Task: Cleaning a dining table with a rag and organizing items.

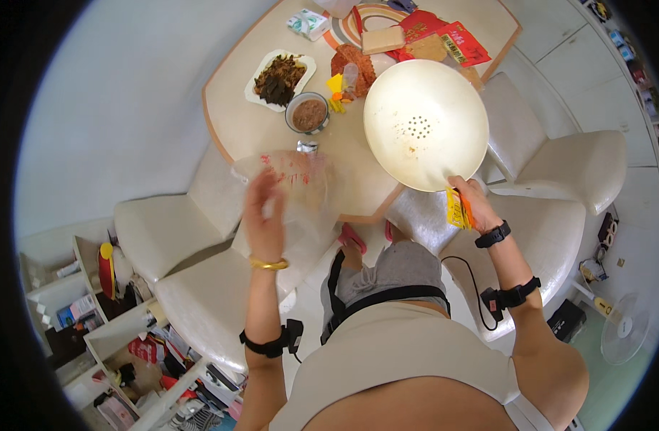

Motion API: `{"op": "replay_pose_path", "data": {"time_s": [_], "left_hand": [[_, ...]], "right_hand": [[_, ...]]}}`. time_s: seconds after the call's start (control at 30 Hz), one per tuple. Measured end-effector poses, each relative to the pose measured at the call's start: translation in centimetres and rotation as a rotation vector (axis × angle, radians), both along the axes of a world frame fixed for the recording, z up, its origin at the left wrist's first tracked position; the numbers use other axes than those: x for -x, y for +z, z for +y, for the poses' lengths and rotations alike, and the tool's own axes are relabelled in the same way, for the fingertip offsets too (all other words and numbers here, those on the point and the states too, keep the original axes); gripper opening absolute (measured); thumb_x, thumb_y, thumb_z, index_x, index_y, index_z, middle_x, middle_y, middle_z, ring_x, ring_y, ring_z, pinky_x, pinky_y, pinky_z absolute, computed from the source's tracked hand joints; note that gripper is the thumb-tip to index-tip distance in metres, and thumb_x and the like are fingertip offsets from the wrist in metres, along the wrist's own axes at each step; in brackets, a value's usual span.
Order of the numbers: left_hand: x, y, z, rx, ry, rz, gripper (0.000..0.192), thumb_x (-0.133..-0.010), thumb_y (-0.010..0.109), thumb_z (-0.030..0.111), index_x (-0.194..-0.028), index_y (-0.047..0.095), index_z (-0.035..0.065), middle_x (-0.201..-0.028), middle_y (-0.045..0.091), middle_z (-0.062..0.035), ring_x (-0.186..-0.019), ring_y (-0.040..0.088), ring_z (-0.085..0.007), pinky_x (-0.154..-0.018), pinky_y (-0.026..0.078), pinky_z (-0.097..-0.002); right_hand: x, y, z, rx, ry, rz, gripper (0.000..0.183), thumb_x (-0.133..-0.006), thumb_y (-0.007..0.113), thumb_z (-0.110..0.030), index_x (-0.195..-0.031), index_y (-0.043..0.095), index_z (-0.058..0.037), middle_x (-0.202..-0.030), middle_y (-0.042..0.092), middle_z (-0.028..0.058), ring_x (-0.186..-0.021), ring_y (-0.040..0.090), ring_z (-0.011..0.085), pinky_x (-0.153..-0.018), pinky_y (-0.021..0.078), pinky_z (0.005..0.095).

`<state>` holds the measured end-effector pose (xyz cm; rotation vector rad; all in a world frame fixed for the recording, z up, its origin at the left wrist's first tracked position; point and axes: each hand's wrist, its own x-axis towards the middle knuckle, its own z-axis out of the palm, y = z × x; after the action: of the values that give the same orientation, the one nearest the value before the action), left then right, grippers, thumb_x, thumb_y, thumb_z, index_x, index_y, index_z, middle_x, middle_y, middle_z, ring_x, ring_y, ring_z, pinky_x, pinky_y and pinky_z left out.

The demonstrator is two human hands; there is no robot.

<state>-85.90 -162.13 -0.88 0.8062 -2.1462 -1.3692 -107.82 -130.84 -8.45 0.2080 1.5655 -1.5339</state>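
Note:
My right hand point(472, 202) grips the near rim of a large cream bowl with small drain holes point(426, 124), along with a yellow and orange packet point(458, 209). The bowl is held above the table's right side, its inside facing up. My left hand point(264, 215), blurred, is over a thin clear plastic bag with red print point(308, 183) at the table's near edge; whether its fingers hold the bag is unclear. Beyond the bag stand a small bowl of brownish food point(309, 115) and a white tray of dark food point(280, 81).
Red packages point(464, 44), a beige block point(383, 40), reddish-brown food pieces point(361, 64) and a tissue pack point(308, 24) lie on the far part of the table point(232, 124). Cream chairs point(162, 231) stand on both sides; a fan point(624, 328) is at the lower right.

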Motion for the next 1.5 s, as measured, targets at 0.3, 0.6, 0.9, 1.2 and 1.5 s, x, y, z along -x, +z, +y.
{"op": "replay_pose_path", "data": {"time_s": [0.3, 0.6, 0.9, 1.2, 1.5], "left_hand": [[1.4, -2.4, 7.3, -0.958, -0.324, -0.207, 0.056, -0.092, 0.053, 0.017, -0.139, 0.027, 0.0014, -0.129, 0.049, -0.0186, -0.112, 0.057, -0.0278, -0.087, 0.054, -0.0361], [-11.1, -1.5, 4.2, -0.986, -0.517, -0.191, 0.047, -0.090, 0.044, 0.004, -0.135, 0.034, -0.0024, -0.129, 0.051, -0.0182, -0.110, 0.059, -0.0276, -0.085, 0.056, -0.0399], [-12.9, -2.6, 8.1, -0.859, -0.887, -0.407, 0.060, -0.089, 0.048, 0.007, -0.142, 0.020, 0.0102, -0.131, 0.048, -0.0122, -0.108, 0.060, -0.0233, -0.078, 0.057, -0.0374], [-8.2, -5.8, 18.2, -0.926, -1.222, -0.638, 0.063, -0.087, 0.050, 0.004, -0.142, 0.019, 0.0086, -0.129, 0.049, -0.0126, -0.106, 0.060, -0.0212, -0.074, 0.059, -0.0308], [-1.5, -9.5, 27.8, -0.845, -1.503, -0.972, 0.073, -0.085, 0.048, 0.000, -0.146, 0.010, 0.0137, -0.132, 0.044, -0.0114, -0.110, 0.057, -0.0203, -0.074, 0.059, -0.0324]], "right_hand": [[-7.2, 3.6, -0.7, 0.005, 0.247, 0.022, 0.039, -0.091, 0.057, -0.032, -0.097, 0.062, 0.0066, -0.071, 0.065, 0.0067, -0.045, 0.056, 0.0107, -0.042, 0.0457, 0.0245], [-22.4, 4.2, 3.1, 0.083, 0.097, -0.069, 0.054, -0.092, 0.050, -0.053, -0.092, 0.066, -0.0006, -0.072, 0.061, -0.0003, -0.058, 0.056, 0.0045, -0.051, 0.0453, 0.0191], [-28.3, 6.6, 7.7, -0.047, -0.445, 0.133, 0.071, -0.089, 0.036, -0.068, -0.074, 0.062, -0.0034, -0.053, 0.054, 0.0003, -0.039, 0.047, 0.0082, -0.040, 0.0410, 0.0210], [-30.8, 2.9, 12.5, 0.119, -0.500, -0.136, 0.046, -0.090, 0.061, -0.036, -0.117, 0.051, 0.0006, -0.103, 0.061, 0.0085, -0.090, 0.064, 0.0129, -0.071, 0.0573, 0.0229], [-31.6, -2.6, 16.5, -0.228, -0.687, 0.188, 0.051, -0.079, 0.074, -0.014, -0.120, 0.048, 0.0010, -0.102, 0.063, 0.0110, -0.090, 0.063, 0.0145, -0.068, 0.0549, 0.0243]]}}
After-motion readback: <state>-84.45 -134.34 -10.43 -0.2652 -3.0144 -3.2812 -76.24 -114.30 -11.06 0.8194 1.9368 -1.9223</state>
